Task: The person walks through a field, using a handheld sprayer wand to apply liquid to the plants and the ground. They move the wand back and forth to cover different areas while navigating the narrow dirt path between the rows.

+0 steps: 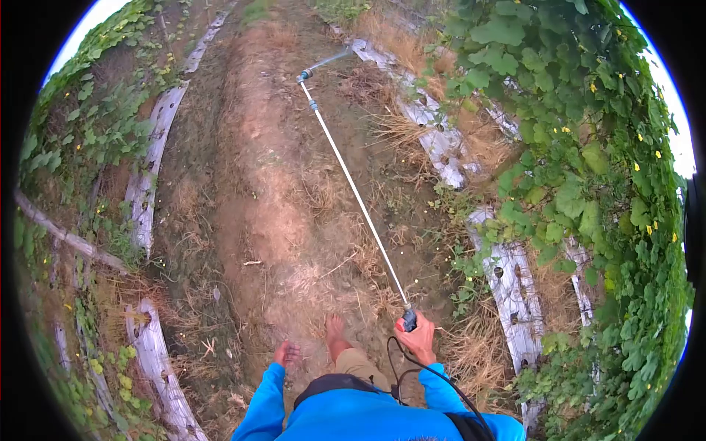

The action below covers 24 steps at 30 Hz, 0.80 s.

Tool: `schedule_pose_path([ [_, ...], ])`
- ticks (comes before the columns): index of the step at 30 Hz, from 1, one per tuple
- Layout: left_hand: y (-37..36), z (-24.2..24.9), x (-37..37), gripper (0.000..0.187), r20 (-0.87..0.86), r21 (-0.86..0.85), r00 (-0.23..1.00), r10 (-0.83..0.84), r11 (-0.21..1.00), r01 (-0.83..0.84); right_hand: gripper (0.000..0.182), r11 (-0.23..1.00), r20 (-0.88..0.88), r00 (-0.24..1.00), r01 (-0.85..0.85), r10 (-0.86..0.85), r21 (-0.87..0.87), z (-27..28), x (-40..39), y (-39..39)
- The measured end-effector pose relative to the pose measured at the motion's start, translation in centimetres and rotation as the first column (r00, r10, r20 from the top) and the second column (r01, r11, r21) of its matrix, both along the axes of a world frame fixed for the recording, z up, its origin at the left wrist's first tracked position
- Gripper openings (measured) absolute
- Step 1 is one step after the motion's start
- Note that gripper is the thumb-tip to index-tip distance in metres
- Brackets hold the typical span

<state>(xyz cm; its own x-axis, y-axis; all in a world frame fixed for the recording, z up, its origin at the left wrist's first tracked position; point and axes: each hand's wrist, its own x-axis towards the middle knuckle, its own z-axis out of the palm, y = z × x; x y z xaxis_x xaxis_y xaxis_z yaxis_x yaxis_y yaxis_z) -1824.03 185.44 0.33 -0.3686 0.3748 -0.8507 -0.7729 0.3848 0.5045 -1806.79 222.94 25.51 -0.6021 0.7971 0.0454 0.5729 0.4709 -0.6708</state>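
Note:
My right hand is wrapped around the dark grip of a spray wand. The wand's long white tube slants away forward and to the left. At its far end a blue-green nozzle sends a fine spray to the right, towards the plastic-covered bed. A black hose loops from the grip back past my right sleeve. My left hand hangs low by my waist, holding nothing, with its fingers loosely apart.
Bare soil path runs ahead between planted rows. Leafy vines with yellow flowers climb on the right, more vines on the left. Silver plastic mulch lines both sides. A wooden pole leans at left. My bare foot is on the path.

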Motion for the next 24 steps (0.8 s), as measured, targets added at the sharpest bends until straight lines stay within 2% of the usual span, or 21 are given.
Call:
schedule_pose_path([
  [2,2.0,-0.3,-3.2,0.061,-0.007,-0.004,1.0,-0.025,1.0,0.025,0.034,1.0,0.09,0.996,0.009,-0.007,-0.022,0.0,-2.5,1.2],
  [3,2.1,0.0,-5.3,0.061,-0.007,-0.017,0.998,-0.054,0.998,0.054,0.033,0.994,-0.028,1.0,0.011,-0.014,-0.108,1.7,-4.7,1.9],
  [4,2.3,1.1,-7.3,0.061,-0.018,-0.036,0.998,-0.062,0.997,0.061,0.033,0.992,-0.039,0.999,0.017,-0.022,-0.126,1.4,-6.7,3.3],
  [6,3.9,3.3,-10.7,0.061,-0.064,-0.03,0.997,-0.052,0.998,0.05,0.034,0.998,0.015,0.998,-0.057,0.057,0.041,1.3,-9.9,6.6],
  [7,4.8,4.2,-12.6,0.061,-0.073,-0.032,0.996,-0.05,0.998,0.048,0.034,0.992,-0.032,0.996,-0.08,0.084,0.102,2.3,-11.8,7.9],
  [11,6.6,8.1,-20.0,0.061,-0.134,-0.064,0.99,-0.033,0.998,0.025,0.032,0.979,-0.171,0.97,-0.151,0.174,0.137,4.3,-17.0,12.5],
  [14,8.1,9.9,-22.6,0.062,-0.163,-0.037,0.986,0.039,0.998,-0.045,0.031,0.981,-0.178,0.971,-0.137,0.16,0.134,6.5,-19.3,14.1],
  [15,8.1,9.9,-23.1,0.062,-0.173,-0.018,0.983,0.068,0.997,-0.073,0.031,0.979,-0.167,0.971,-0.15,0.172,0.135,6.5,-19.9,14.6],
  [17,8.1,9.9,-23.7,0.063,-0.159,-0.029,0.982,0.103,0.994,-0.109,0.03,0.985,-0.124,0.977,-0.169,0.171,0.031,6.2,-21.1,15.3],
  [20,6.9,6.8,-24.5,0.065,-0.043,-0.036,0.994,0.096,0.995,-0.098,0.029,0.989,-0.096,0.984,-0.146,0.148,0.029,8.3,-24.9,17.4],
  [21,7.1,6.9,-24.6,0.065,-0.039,-0.038,0.995,0.096,0.995,-0.097,0.027,0.985,-0.138,0.977,-0.149,0.16,0.087,8.1,-25.6,18.0],
  [24,7.6,6.8,-25.2,0.068,-0.021,-0.06,0.995,0.094,0.994,-0.096,0.026,0.981,-0.126,0.975,-0.175,0.184,0.079,8.0,-27.5,19.1],
])
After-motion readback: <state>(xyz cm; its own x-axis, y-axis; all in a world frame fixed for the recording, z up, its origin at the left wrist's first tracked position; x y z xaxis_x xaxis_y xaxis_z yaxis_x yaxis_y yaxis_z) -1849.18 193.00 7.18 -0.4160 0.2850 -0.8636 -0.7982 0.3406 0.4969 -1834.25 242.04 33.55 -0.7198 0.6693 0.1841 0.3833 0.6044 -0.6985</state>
